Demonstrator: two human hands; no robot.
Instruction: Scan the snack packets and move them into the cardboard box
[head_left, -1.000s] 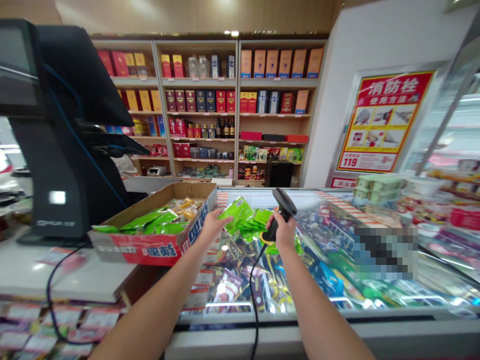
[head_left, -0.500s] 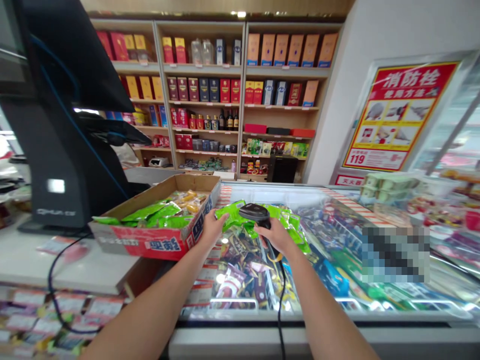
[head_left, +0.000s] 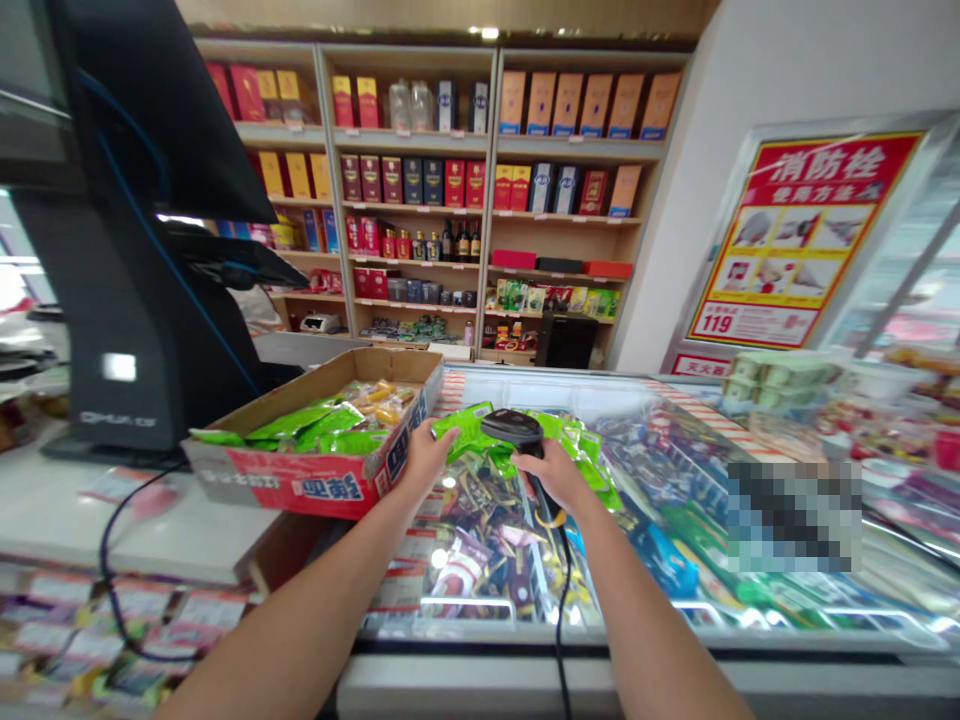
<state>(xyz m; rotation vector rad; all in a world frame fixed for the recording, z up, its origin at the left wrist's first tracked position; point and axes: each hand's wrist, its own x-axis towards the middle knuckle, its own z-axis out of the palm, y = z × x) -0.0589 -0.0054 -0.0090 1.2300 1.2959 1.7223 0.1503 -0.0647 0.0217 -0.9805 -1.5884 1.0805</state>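
A black barcode scanner (head_left: pixel 514 428) is gripped by its handle in my right hand (head_left: pixel 555 476), and its cable hangs down over the front of the freezer. My left hand (head_left: pixel 429 458) pinches the left end of a green snack packet (head_left: pixel 466 432), just left of the scanner's head. More green packets (head_left: pixel 589 455) lie on the glass lid behind and to the right of my right hand. Beside my left wrist stands an open cardboard box (head_left: pixel 281 486) holding green packets (head_left: pixel 307 428) and yellow-brown wrapped items (head_left: pixel 381 406).
A glass-topped freezer (head_left: pixel 637 632) full of packaged goods spreads below my hands. At left a black checkout terminal (head_left: pixel 127 330) stands on a white counter (head_left: pixel 187 545). Egg cartons (head_left: pixel 780 378) sit at the right. Shelves of boxes and bottles (head_left: pixel 420 208) line the back.
The view has shifted very slightly. Both hands, the scanner and the green packet keep nearly the same places.
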